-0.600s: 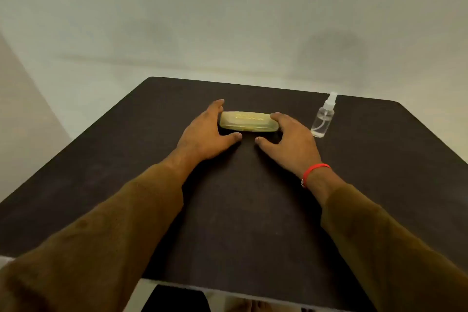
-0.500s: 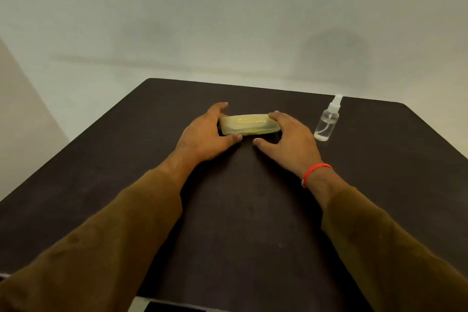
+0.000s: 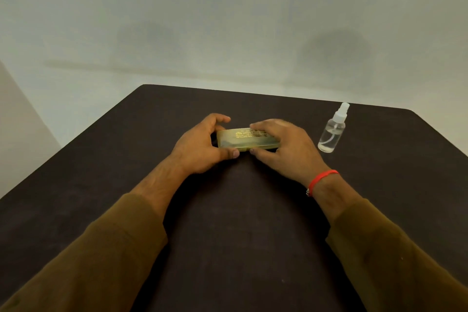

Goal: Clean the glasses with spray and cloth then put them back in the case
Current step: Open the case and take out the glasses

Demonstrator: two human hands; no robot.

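- Counter (image 3: pixel 240 223): dark, matte surface with a rounded far right corner, set against a pale wall.
- Glasses case (image 3: pixel 247 140): translucent yellow-green, oblong, closed, with gold lettering on its lid. It sits near the middle of the counter, long axis running left to right, far edge tipped up slightly toward the camera. Contents cannot be made out.
- Left hand (image 3: pixel 200 145): wrapped around the left end of the glasses case, fingers curled over the far edge, thumb pressed at the near lower edge.
- Right hand (image 3: pixel 286 145): gripping the right half of the glasses case, fingers laid across the lid and covering part of the lettering, thumb at the near lower edge, its tip close to the left thumb.
- Spray bottle (image 3: pixel 332 130): small, clear plastic, white nozzle with a clear cap, liquid visible inside. It stands upright on the counter to the right of the right hand, apart from it.
- Red thread bracelet (image 3: pixel 321 180): worn on the right wrist, above the cuff.
- Brown sleeves (image 3: pixel 101 261): cover both forearms.
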